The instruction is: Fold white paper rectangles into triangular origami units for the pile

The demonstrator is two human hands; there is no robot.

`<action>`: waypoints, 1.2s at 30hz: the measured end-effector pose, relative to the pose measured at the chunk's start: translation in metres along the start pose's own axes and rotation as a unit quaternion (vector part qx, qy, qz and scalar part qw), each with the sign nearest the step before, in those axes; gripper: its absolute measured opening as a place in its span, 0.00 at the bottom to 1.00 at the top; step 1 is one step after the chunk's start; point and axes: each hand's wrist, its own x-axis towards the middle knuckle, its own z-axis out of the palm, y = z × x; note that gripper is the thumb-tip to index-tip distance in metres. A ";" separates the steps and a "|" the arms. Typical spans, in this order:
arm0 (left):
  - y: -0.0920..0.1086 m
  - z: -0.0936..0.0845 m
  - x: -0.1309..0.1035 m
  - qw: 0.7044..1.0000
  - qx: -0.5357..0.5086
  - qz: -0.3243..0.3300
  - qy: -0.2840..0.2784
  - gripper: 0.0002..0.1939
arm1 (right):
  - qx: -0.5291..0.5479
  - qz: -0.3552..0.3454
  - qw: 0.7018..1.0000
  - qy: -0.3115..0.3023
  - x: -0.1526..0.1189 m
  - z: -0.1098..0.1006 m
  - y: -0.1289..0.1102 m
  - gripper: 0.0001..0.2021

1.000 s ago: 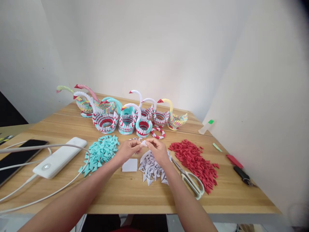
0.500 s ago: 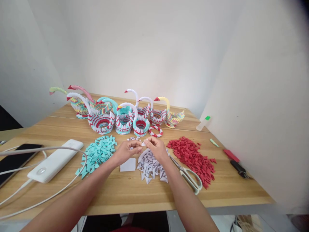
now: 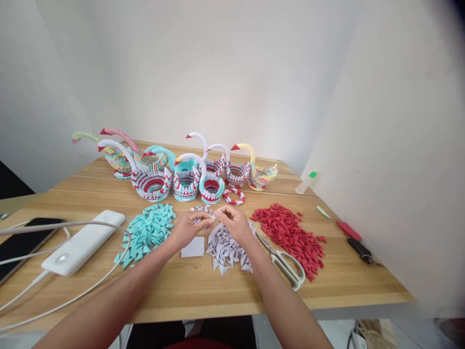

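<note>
Between my fingertips, above the table, is a small white paper piece (image 3: 214, 216). My left hand (image 3: 191, 227) pinches it from the left, thumb and index finger together. From the right, my right hand (image 3: 232, 224) grips the same piece. Beneath my right hand spreads a pile of pale lilac folded pieces (image 3: 227, 249). A flat stack of white paper (image 3: 193, 247) lies below my left hand. Some small pale pieces (image 3: 201, 208) lie just behind the hands. Left of them is a turquoise pile (image 3: 148, 230), and to the right a red pile (image 3: 286, 232).
Several folded-paper swans (image 3: 152, 184) stand at the back, with a red and white ring (image 3: 234, 196) in front. Scissors (image 3: 286, 264) lie beside the red pile. A white power bank (image 3: 83, 242), cables and a dark phone (image 3: 27, 242) occupy the left.
My left fingers have closed in on the white piece and now meet my right fingertips at it. The view has shifted very slightly.
</note>
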 end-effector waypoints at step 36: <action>0.009 -0.001 -0.006 0.845 0.374 0.369 0.101 0.05 | 0.026 0.041 0.999 -0.015 -0.001 0.001 -0.002 0.17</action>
